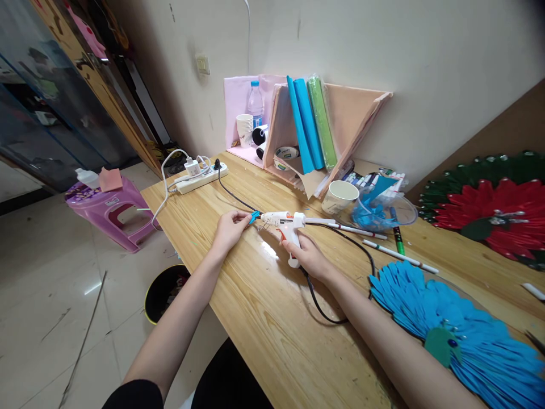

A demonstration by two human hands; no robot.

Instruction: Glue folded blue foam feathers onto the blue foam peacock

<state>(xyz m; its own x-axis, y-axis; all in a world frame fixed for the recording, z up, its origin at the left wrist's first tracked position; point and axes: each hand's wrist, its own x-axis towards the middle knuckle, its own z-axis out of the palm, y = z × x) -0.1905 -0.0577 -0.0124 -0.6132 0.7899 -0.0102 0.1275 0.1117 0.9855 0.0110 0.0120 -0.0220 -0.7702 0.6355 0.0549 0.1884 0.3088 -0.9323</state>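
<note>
My right hand [310, 257] is wrapped round the handle of a white hot glue gun [291, 222], fingers at its orange trigger. A white glue stick [319, 221] juts from the gun's back end. Its nozzle points left, right at a small blue paper piece [254, 216]; whether they touch, I cannot tell. My left hand [232, 230] pinches that piece between thumb and fingertips, just above the wooden table [251, 295]. On the right lies a blue peacock-like craft [460, 324] of many layered paper petals, with a green head.
A black cord [317, 301] loops from the gun. A power strip [202, 178] lies at the table's left corner. Beyond stand a paper cup [340, 196], a plastic bowl [406, 215] of blue scraps, markers and blue paper rolls [304, 122]. A bin [157, 301] and pink stool [100, 207] stand left.
</note>
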